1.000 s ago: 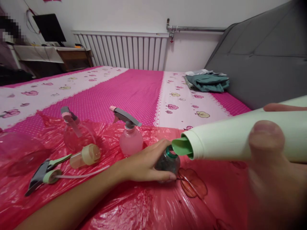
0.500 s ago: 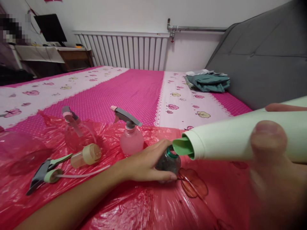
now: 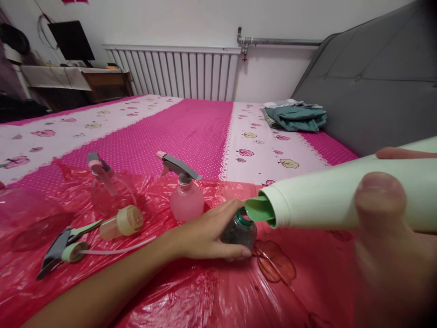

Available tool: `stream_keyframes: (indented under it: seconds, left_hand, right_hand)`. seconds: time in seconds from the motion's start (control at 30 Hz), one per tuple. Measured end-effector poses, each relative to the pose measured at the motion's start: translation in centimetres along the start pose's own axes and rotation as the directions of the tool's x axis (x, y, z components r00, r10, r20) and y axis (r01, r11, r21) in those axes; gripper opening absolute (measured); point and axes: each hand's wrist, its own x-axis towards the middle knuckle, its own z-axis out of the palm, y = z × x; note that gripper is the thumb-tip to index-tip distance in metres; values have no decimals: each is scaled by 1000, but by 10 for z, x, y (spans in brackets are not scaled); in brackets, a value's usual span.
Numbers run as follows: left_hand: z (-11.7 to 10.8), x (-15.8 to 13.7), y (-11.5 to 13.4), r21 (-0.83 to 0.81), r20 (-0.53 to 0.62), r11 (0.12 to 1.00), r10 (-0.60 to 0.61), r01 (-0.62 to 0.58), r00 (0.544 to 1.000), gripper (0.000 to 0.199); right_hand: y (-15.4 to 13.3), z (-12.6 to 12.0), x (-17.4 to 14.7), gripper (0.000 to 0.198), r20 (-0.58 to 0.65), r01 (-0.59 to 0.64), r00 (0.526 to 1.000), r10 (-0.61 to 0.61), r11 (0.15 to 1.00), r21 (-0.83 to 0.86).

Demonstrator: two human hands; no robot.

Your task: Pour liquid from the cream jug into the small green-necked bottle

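Note:
My left hand (image 3: 213, 232) is wrapped round a small clear spray bottle without its head (image 3: 241, 234), which has a green neck and stands on red plastic sheeting. From the right, my right hand (image 3: 385, 228) grips a large pale-green bottle (image 3: 321, 193), tilted almost level. Its green spout (image 3: 258, 208) reaches the open neck of the small bottle; I cannot see whether liquid runs out. To the left lie a grey and green trigger sprayer head (image 3: 63, 250) with a thin tube and a yellowish cap with a clear part (image 3: 128, 221). Beyond my left forearm stands a pink spray bottle (image 3: 187, 200).
A second pink spray bottle (image 3: 111, 191) is farther left, near a pink transparent object (image 3: 27, 212) at the edge. Crinkled red plastic sheeting (image 3: 184, 291) covers the near bed. Folded clothes (image 3: 297, 116) lie by the grey headboard (image 3: 375, 82); a radiator (image 3: 177, 73) lines the wall.
Almost nothing differs. Both hands keep their hold, and the spout stays at the small bottle's neck.

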Motion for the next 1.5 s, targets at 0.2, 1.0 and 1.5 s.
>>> stream_keyframes:
  seconds: [0.2,1.0,1.5]
  left_hand:
    - [0,0,3,6,0,1000,-14,14,1000,66]
    - [0,1,-2,-4,-11,1000,7,-7,1000,67]
    - [-1,1,2,4,-3,1000,-2,2,1000,65]
  right_hand:
    - [23,-16,21,95,10,106,994,-106,975,-196]
    - [-7,0,-4,105,-29,-29,999,31,997,71]
    - [-11,-1,-2,95,-19,0,1000,0,1000,-11]
